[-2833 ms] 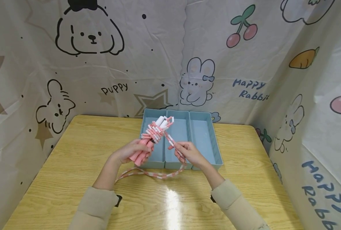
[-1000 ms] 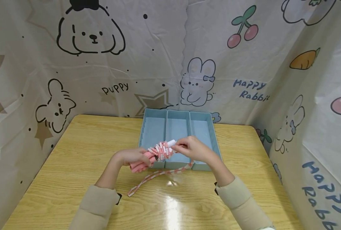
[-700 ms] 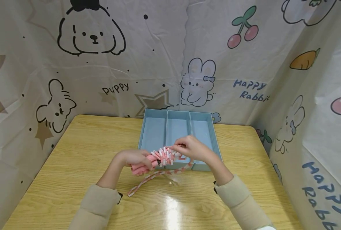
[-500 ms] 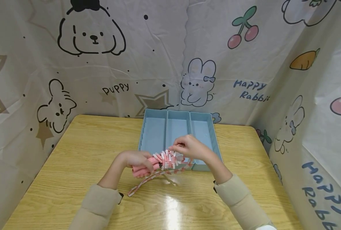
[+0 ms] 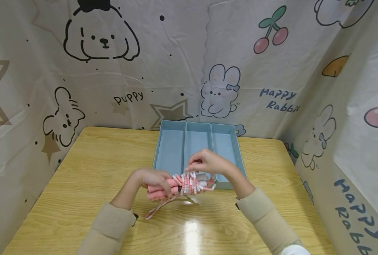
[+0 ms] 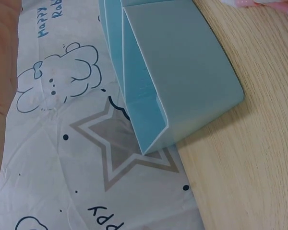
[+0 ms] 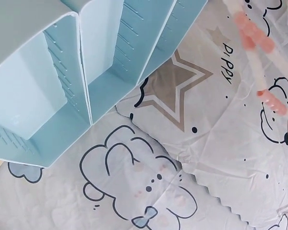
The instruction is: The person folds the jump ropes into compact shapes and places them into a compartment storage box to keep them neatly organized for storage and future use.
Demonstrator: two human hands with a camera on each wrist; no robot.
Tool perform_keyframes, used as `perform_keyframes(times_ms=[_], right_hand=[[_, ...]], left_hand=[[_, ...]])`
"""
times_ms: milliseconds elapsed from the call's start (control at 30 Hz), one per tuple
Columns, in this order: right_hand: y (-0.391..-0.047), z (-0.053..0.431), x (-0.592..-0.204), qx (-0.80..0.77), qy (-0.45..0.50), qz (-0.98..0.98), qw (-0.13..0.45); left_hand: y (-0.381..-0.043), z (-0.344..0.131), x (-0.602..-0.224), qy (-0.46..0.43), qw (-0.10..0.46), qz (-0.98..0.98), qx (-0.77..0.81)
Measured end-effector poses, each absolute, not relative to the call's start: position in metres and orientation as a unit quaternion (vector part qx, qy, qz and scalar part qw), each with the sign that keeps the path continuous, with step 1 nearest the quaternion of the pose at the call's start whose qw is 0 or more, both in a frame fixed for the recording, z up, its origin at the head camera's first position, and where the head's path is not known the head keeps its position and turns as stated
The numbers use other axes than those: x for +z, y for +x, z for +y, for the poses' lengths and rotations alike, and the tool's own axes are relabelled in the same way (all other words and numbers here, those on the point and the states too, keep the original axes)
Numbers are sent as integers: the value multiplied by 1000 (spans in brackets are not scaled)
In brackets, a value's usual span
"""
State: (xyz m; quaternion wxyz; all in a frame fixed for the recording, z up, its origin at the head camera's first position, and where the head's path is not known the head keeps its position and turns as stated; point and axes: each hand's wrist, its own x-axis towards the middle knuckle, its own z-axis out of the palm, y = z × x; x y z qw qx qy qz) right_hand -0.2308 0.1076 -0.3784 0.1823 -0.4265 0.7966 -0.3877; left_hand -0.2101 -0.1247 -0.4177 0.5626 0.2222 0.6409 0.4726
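Observation:
A pink-and-white beaded jump rope (image 5: 189,183) is bundled, its cord wrapped round the white ends of its pink handles (image 5: 161,189). My left hand (image 5: 154,180) grips those handles. Above the wraps, my right hand (image 5: 208,163) pinches the beaded cord with thumb and bent fingers. A loose loop of cord (image 5: 154,210) hangs below the bundle toward the left. Beaded strands (image 7: 254,31) cross the upper right of the right wrist view; just a bit of rope (image 6: 259,4) reaches the left wrist view's top corner.
Behind the hands, a blue tray (image 5: 170,150) with three compartments stands on the wooden table (image 5: 112,152). The bundle is in front of its near edge. A printed cloth (image 5: 176,53) hangs behind the table and along its sides.
The bundle has come lower and nearer, and its white ends have turned from up-right to pointing right. My right hand has moved from the tips to above the wraps. The loose cord hangs shorter.

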Motion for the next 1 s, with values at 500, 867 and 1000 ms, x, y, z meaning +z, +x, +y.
perform_keyframes(times_ms=[500, 867, 1000], right_hand=[[-231, 101, -395, -444, -463, 731, 232], [-234, 102, -408, -505, -423, 704, 265], [-236, 101, -410, -514, -408, 701, 280]], left_hand=[[-208, -123, -418, 300, 593, 579, 472], [-205, -125, -415, 339, 564, 573, 489], [-204, -125, -414, 351, 551, 575, 493]])
